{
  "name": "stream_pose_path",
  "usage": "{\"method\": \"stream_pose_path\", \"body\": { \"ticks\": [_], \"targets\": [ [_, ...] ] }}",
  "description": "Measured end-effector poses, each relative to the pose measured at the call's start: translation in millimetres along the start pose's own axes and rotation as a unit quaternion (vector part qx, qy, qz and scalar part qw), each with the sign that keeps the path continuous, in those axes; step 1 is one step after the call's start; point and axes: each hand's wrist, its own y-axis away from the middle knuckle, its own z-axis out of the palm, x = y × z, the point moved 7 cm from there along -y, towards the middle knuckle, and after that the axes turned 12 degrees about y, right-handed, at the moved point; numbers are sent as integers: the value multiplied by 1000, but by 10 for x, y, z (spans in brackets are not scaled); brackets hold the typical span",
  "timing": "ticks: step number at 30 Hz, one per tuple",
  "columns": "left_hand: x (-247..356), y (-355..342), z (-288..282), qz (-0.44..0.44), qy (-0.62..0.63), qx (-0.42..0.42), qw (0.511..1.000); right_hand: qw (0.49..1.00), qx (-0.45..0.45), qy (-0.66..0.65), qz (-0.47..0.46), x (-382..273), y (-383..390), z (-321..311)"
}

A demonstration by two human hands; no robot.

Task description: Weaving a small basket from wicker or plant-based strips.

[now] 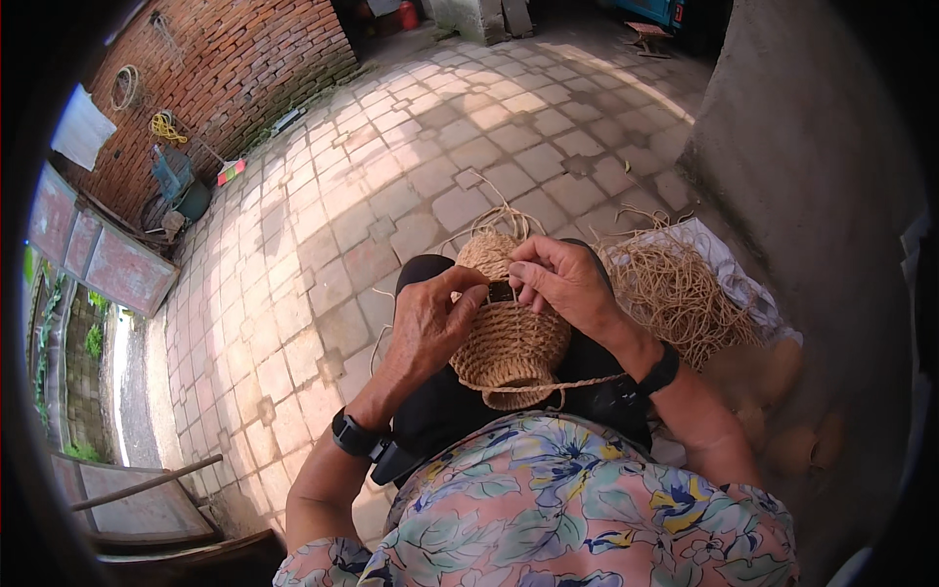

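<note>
My left hand (430, 318) hugs the little straw basket (509, 338) on my lap so it stays put. My right hand (559, 284) pinches a straw at its rim, fingers tight together. More loose straw (675, 289) waits beside me.

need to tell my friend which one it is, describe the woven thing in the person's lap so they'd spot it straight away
Start at the paved courtyard, then come down to the person's black-clad lap. There, between the left hand and right hand, sits a small rounded tan woven straw basket. Unlike the loose tangled straw pile beside it, it is tightly coiled in neat rows.
</note>
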Motion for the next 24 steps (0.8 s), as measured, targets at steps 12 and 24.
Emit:
{"method": "stream_pose_path", "body": {
  "ticks": [12,24],
  "targets": [
    [-193,80,49,10,163,7,987,939,0,308,-154,-1053,-339,-134],
    [80,-1,160,124,-91,-19,988,834,-55,520,-176,-497,12,164]
  ]
}}
